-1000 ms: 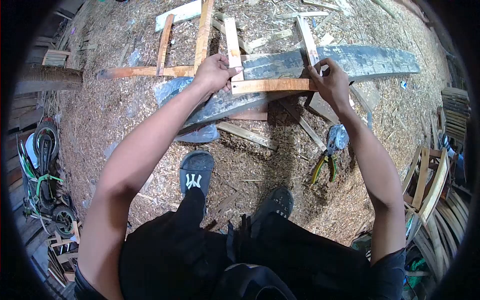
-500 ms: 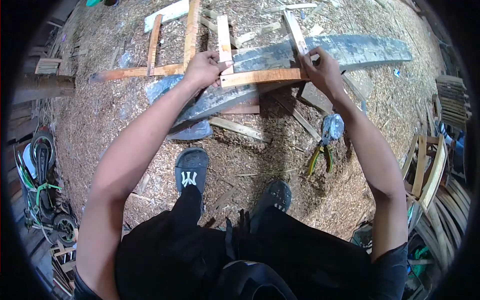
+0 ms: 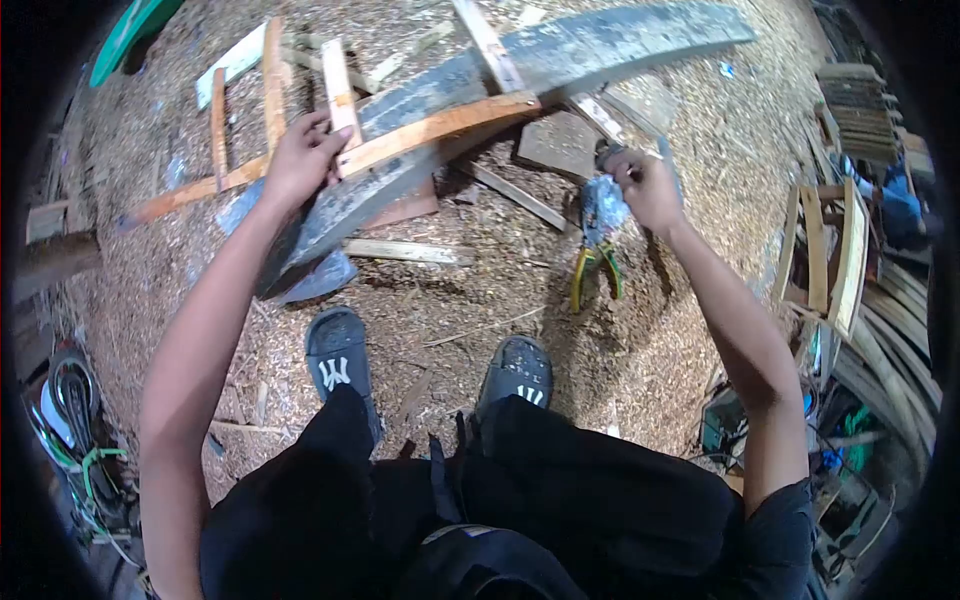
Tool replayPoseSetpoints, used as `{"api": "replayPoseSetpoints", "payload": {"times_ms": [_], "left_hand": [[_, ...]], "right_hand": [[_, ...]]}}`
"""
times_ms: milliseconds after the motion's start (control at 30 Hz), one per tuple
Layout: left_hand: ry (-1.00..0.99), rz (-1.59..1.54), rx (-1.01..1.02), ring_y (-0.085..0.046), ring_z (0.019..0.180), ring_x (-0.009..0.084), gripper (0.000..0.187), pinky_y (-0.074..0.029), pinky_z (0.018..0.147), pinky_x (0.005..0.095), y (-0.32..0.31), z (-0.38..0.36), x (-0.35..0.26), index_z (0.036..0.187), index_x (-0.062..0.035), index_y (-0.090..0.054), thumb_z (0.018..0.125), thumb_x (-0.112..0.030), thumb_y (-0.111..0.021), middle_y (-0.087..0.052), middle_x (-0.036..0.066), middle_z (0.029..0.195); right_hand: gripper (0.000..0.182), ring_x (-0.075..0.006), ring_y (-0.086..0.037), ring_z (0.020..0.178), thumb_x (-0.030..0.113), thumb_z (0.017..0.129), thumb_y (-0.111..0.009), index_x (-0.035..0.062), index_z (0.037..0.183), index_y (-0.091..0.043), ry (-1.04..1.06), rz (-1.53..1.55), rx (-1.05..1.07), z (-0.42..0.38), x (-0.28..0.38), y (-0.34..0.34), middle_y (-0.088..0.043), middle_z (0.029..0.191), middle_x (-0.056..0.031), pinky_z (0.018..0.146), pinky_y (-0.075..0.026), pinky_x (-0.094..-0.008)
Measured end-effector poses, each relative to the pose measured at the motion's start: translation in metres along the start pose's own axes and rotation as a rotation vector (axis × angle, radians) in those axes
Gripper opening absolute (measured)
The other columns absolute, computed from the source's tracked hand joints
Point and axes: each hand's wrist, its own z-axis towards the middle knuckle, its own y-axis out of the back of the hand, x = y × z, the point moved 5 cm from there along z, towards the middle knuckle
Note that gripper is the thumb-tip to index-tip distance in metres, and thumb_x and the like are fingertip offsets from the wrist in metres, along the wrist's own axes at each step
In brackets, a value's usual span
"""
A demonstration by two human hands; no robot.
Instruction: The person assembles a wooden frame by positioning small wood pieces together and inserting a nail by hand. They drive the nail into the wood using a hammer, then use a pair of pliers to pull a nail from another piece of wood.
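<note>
My left hand (image 3: 305, 162) is closed on a wooden frame (image 3: 440, 130), at the corner where a short crosspiece (image 3: 341, 95) meets a long orange-brown strip. The frame rests over a thick, curved grey beam (image 3: 625, 48). Away from the frame, my right hand (image 3: 648, 188) has its fingers curled at a clear plastic bag (image 3: 604, 205); I cannot tell what is between them. Pliers (image 3: 595, 272) with yellow-green handles lie at the bag, their jaws hidden by it.
Wood chips (image 3: 450, 375) cover the ground, with scrap sticks (image 3: 408, 251) and a flat board (image 3: 560, 145) near the beam. More wooden strips (image 3: 273, 90) lie at the upper left. At the right stand a wooden frame piece (image 3: 850, 260) and stacked slats (image 3: 860, 125). My sandalled feet (image 3: 340, 350) are below.
My right hand has let go of the frame's right end and moved down to the plastic bag. The left hand keeps its hold. The view has shifted, moving the frame up and left.
</note>
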Motion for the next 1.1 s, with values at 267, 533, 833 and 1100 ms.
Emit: {"api": "replayPoseSetpoints", "payload": {"times_ms": [267, 533, 833, 1100], "left_hand": [[0.01, -0.022, 0.012, -0.055, 0.053, 0.0111, 0.055, -0.046, 0.05, 0.0267, 0.005, -0.001, 0.003, 0.143, 0.0056, -0.048, 0.101, -0.022, -0.069, -0.057, 0.003, 0.072], [0.017, 0.046, -0.008, -0.052, 0.052, 0.0107, 0.054, -0.046, 0.05, 0.0267, 0.004, -0.003, -0.001, 0.145, 0.0056, -0.046, 0.102, -0.02, -0.067, -0.056, 0.002, 0.071], [-0.006, 0.039, -0.029, -0.053, 0.055, 0.0101, 0.051, -0.045, 0.05, 0.0269, 0.006, 0.001, 0.005, 0.143, 0.0032, -0.049, 0.102, -0.02, -0.068, -0.058, 0.002, 0.074], [0.055, -0.014, -0.053, -0.056, 0.058, 0.0105, 0.044, -0.046, 0.049, 0.027, -0.002, -0.009, -0.01, 0.14, 0.001, -0.052, 0.103, -0.02, -0.065, -0.061, 0.005, 0.082]], "right_hand": [[0.019, -0.0345, -0.073, 0.092, -0.006, 0.083, -0.066, 0.0002, 0.098, -0.077, -0.084, -0.111, -0.125, -0.049, -0.048, 0.0, -0.075, 0.098, -0.0191, 0.083, -0.057, -0.04], [0.025, -0.0335, -0.071, 0.096, 0.0, 0.086, -0.068, 0.0075, 0.108, -0.079, 0.041, -0.141, -0.128, -0.045, -0.055, -0.027, -0.073, 0.105, -0.0136, 0.087, -0.058, -0.0431], [0.026, -0.0374, -0.071, 0.096, 0.016, 0.089, -0.07, 0.0144, 0.114, -0.077, -0.13, -0.325, -0.026, -0.027, -0.047, -0.027, -0.073, 0.106, -0.0147, 0.083, -0.057, -0.05], [0.01, -0.0379, -0.07, 0.084, 0.003, 0.09, -0.068, 0.001, 0.097, -0.074, -0.023, -0.027, -0.22, -0.034, -0.05, -0.017, -0.072, 0.093, -0.0222, 0.076, -0.054, -0.0405]]}}
